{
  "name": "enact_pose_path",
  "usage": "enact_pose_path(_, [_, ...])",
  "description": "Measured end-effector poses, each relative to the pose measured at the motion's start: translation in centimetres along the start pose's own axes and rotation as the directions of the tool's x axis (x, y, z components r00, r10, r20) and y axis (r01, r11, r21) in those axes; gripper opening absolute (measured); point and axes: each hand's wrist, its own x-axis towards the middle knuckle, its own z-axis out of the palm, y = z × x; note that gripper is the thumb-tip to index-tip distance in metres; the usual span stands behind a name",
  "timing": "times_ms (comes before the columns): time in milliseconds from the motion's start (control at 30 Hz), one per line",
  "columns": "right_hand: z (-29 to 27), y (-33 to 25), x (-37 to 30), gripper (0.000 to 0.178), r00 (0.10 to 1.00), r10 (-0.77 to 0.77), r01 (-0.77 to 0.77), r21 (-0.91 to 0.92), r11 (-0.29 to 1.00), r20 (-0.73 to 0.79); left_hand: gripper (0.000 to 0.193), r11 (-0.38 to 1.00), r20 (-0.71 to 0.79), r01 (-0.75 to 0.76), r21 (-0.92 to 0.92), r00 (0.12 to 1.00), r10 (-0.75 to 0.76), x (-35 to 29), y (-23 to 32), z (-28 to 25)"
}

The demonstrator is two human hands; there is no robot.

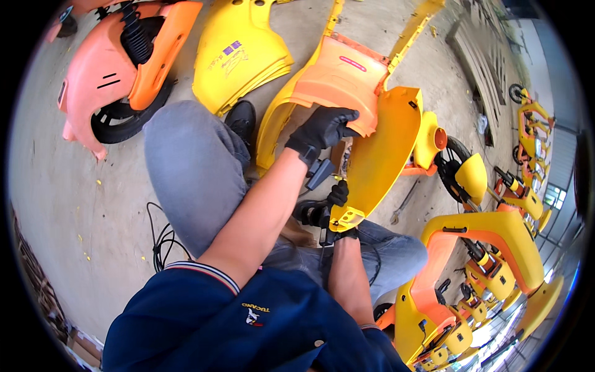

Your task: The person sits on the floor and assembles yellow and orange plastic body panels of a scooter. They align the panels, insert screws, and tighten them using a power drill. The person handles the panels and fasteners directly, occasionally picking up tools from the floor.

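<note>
1. the left hand wears a black fabric glove; the right hand wears a matching black glove.
2. the curved yellow plastic scooter panel is plain glossy yellow, with a paler yellow bracket at its lower end.
3. the orange plastic body panel is pale orange with a small pink oval mark.
4. the folded yellow plastic fairing carries a purple and orange sticker.
5. the salmon-pink scooter shell has orange trim, two short black stripes and a black tyre.
6. the grey denim trousers are plain.
7. the navy polo shirt has a red-and-white striped cuff edge.
8. the bare concrete floor is grey-beige with yellow flecks.
</note>
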Motion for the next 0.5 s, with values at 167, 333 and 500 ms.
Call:
enact_pose_path(167, [-0.8,-0.3,0.2,0.020,0.996,0.013,-0.021,-0.087,0.996,-0.092,0.021,0.999,0.016,-0.022,0.043,1.000,0.021,-0.1,0.0,0.0])
enact_pose_path(333, [-2.4,-1.1,0.4,0.030,0.967,-0.046,-0.017,-0.242,0.970,-0.252,0.022,0.999,-0.018,0.011,0.031,1.000,-0.011,0.0,-0.3,0.0])
enact_pose_path(500, [-3.0,-1.5,0.4,0.039,0.873,-0.194,-0.104,-0.558,0.823,-0.448,0.028,0.999,-0.084,0.014,0.044,0.996,-0.010,-0.3,-0.4,0.2])
